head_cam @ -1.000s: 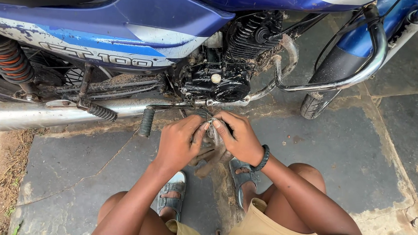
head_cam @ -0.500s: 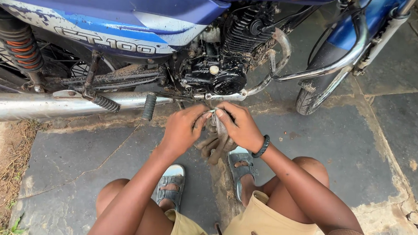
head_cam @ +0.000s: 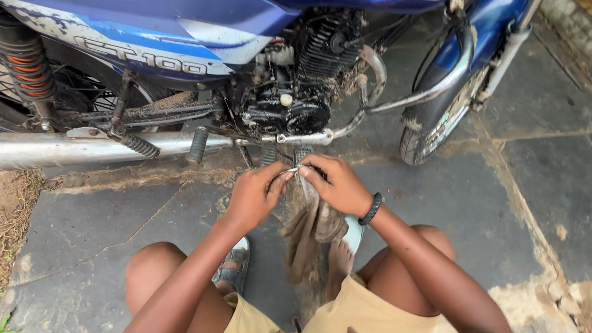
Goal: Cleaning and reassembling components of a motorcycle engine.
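Small thin metal part (head_cam: 288,172), silvery, slightly curved; pinched betw. fingertips of left hand (head_cam: 255,196) and right hand (head_cam: 335,185), held roughly level, just above the stone floor, right in front of the motorbike's footpeg area. Too small to tell exact shape. Dirty brown rag (head_cam: 312,230), crumpled, greasy, hangs down from under right hand, draped vert. betw. the knees, lower end near the sandalled feet. Rag touches right palm; top edge sits just below the metal part, seems to touch it, can't tell for sure.
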